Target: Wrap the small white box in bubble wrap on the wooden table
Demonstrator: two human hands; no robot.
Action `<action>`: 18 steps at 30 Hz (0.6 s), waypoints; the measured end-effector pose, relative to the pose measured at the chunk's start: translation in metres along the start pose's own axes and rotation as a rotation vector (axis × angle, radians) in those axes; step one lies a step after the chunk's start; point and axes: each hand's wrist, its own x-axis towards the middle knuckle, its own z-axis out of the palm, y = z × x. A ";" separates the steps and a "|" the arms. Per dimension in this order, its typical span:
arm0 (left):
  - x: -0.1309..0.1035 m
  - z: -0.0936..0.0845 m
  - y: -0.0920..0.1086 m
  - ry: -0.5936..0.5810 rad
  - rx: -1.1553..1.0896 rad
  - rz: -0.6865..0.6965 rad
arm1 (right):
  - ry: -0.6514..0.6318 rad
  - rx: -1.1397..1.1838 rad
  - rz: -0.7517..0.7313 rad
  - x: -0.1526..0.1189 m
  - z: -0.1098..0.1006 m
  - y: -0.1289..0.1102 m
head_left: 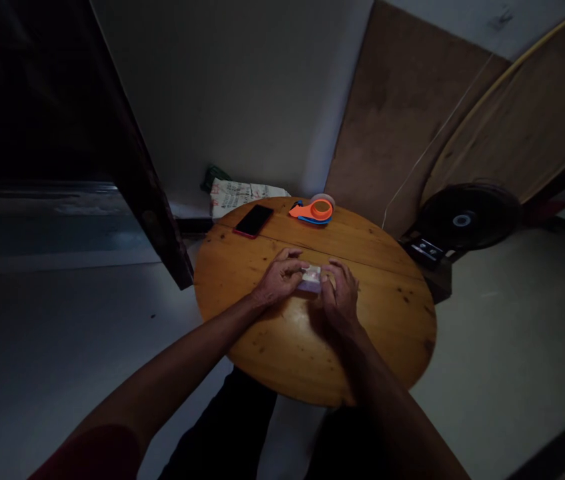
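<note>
A small pale box (311,281), whitish with a purple-tinged front, sits between my hands over the middle of the round wooden table (282,360). My left hand (282,277) grips its left end, thumb and fingers closed on it. At the right end my right hand (339,290) holds it with bent fingers. The print on the box is too small and dim to read. Beyond my hands lies an orange and blue tape dispenser (316,211) with a roll of tape. A phone with a red edge (253,221) lies face up to its left.
Behind the table a printed white sack (247,191) lies by the wall. A black round fan-like appliance (462,217) stands on the right. A dark wooden post (147,180) rises at left, and brown boards (402,107) lean against the wall.
</note>
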 end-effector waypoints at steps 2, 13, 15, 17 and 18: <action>0.001 -0.001 0.000 0.010 0.009 -0.020 | -0.004 -0.003 -0.001 0.000 0.000 0.001; 0.002 -0.002 -0.006 0.014 -0.002 -0.101 | -0.046 -0.038 0.006 -0.001 0.000 0.001; 0.002 -0.002 -0.005 0.019 -0.004 -0.107 | -0.053 -0.048 -0.007 -0.001 0.000 0.000; 0.002 -0.002 -0.005 0.012 -0.001 -0.101 | -0.057 -0.061 -0.018 -0.001 0.000 -0.001; 0.002 -0.002 -0.005 0.008 -0.001 -0.092 | -0.058 -0.071 -0.024 -0.001 0.000 -0.001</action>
